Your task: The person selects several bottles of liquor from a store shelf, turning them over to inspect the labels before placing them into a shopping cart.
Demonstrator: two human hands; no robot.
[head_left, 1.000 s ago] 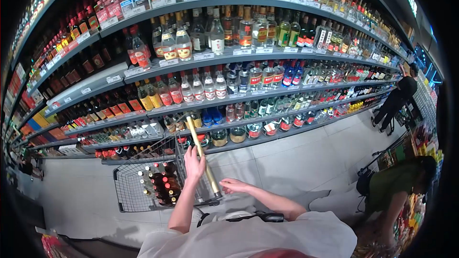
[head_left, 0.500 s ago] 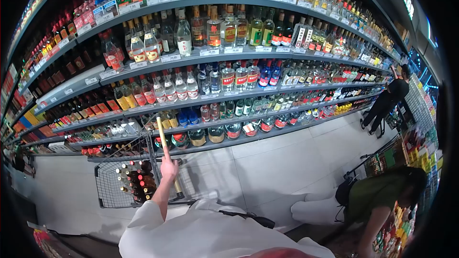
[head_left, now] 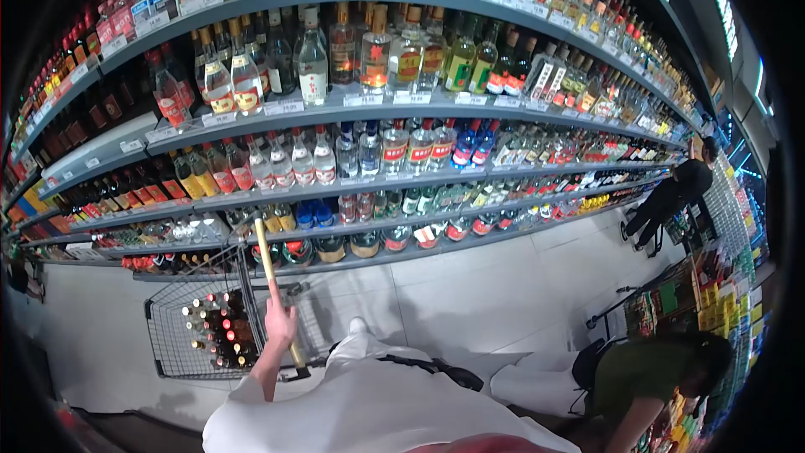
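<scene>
My left hand (head_left: 281, 322) is closed around the yellow handle (head_left: 265, 253) of a shopping cart, with the arm stretched out to the left. The wire shopping cart (head_left: 157, 337) stands beside the handle. Inside it, several dark bottles (head_left: 225, 325) with red, white and gold caps stand close together. My right hand does not show; the white clothing and a dark strap on my body fill the lower middle.
Long shelves (head_left: 360, 106) packed with liquor bottles curve across the front. A person in a green top (head_left: 637, 377) bends over goods close on the right. Another person in black (head_left: 677, 193) stands farther off by the shelves. Pale tiled floor (head_left: 470, 285) lies between.
The shelves appear larger and closer, and the cart with my left hand sits slightly lower and farther left in view. My shoe now shows. The grip on the handle stays.
</scene>
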